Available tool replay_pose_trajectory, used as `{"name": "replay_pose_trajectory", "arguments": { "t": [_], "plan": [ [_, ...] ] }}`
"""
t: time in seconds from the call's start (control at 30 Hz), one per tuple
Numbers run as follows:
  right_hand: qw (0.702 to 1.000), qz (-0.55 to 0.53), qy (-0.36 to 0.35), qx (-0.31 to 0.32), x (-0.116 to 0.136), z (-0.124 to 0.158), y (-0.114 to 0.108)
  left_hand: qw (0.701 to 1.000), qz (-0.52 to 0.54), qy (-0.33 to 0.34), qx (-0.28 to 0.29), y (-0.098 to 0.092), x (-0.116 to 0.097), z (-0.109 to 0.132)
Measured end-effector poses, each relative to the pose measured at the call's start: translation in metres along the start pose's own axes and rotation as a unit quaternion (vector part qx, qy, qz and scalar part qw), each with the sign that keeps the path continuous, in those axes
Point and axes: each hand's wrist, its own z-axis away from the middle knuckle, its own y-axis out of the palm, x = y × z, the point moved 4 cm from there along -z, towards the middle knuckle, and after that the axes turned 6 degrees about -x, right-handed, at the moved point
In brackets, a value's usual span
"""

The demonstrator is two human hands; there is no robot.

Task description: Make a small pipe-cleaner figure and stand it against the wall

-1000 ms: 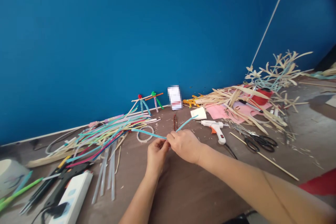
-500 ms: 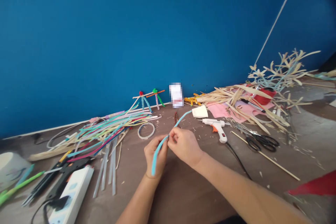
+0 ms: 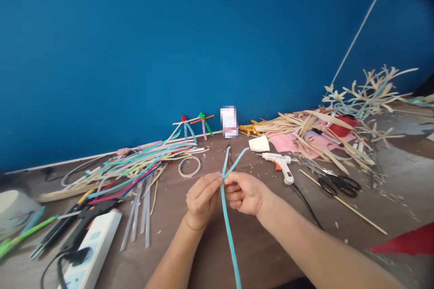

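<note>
A light-blue pipe cleaner (image 3: 229,230) is pinched between my two hands over the middle of the table. Two short ends of it fork upward in a V, while a long stretch hangs down toward me. My left hand (image 3: 204,198) grips it at the fork with thumb and fingertips. Right beside it, my right hand (image 3: 247,193) pinches the same spot, its other fingers curled in. Whether one or two pipe cleaners meet there, I cannot tell. Beyond my hands lie a clear ring of tubing or tape (image 3: 189,167) and a small white cup (image 3: 259,144) on its side.
A white glue gun (image 3: 281,162), black scissors (image 3: 339,184) and a thin stick (image 3: 366,216) lie to the right. Pale dried strips (image 3: 305,126) pile behind them. Leftward are many pipe cleaners (image 3: 135,162), glue sticks (image 3: 147,216) and a power strip (image 3: 95,248). Two pipe-cleaner figures (image 3: 185,128) lean on the blue wall.
The light-blue pipe cleaner has turned from slanting across my hands to a forked shape, with its long part hanging down. Both hands have shifted and now meet at the fork.
</note>
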Motion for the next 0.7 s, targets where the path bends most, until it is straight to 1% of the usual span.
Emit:
{"name": "replay_pose_trajectory", "arguments": {
  "t": [0.03,0.07,0.1,0.13,0.17,0.2,0.27,0.33,0.37,0.43,0.47,0.53,0.6,0.7],
  "plan": [
    [0.998,0.039,-0.042,-0.024,0.004,-0.001,-0.004,0.999,0.008,-0.035,0.005,0.002,0.002,0.000],
    [0.989,0.090,-0.106,-0.059,0.010,-0.001,-0.008,0.997,0.017,-0.080,0.011,0.005,0.005,0.000],
    [0.967,0.153,-0.179,-0.097,0.018,0.000,-0.011,0.991,0.025,-0.131,0.018,0.008,0.009,0.000],
    [0.932,0.223,-0.253,-0.135,0.025,0.003,-0.013,0.983,0.034,-0.181,0.024,0.010,0.012,0.000],
    [0.884,0.295,-0.319,-0.170,0.032,0.008,-0.014,0.973,0.043,-0.224,0.023,0.010,0.015,0.000],
    [0.829,0.365,-0.374,-0.199,0.037,0.013,-0.014,0.965,0.051,-0.257,0.018,0.010,0.017,-0.001],
    [0.711,0.481,-0.451,-0.244,0.044,0.024,-0.011,0.953,0.064,-0.296,0.005,0.008,0.020,-0.002],
    [0.605,0.565,-0.496,-0.264,0.044,0.031,-0.006,0.943,0.074,-0.324,-0.002,0.007,0.021,-0.002],
    [0.561,0.598,-0.507,-0.266,0.043,0.033,-0.004,0.937,0.079,-0.342,-0.001,0.007,0.021,-0.001],
    [0.492,0.648,-0.518,-0.264,0.038,0.034,0.001,0.918,0.098,-0.384,0.004,0.009,0.022,0.002],
    [0.465,0.665,-0.522,-0.263,0.035,0.033,0.003,0.908,0.112,-0.405,0.004,0.010,0.022,0.004],
    [0.428,0.680,-0.535,-0.262,0.031,0.032,0.007,0.886,0.152,-0.437,-0.001,0.013,0.021,0.005],
    [0.409,0.677,-0.552,-0.265,0.029,0.032,0.009,0.866,0.192,-0.461,-0.020,0.015,0.020,0.005],
    [0.395,0.663,-0.569,-0.283,0.027,0.032,0.011,0.837,0.216,-0.499,-0.059,0.016,0.020,0.006]
  ]
}}
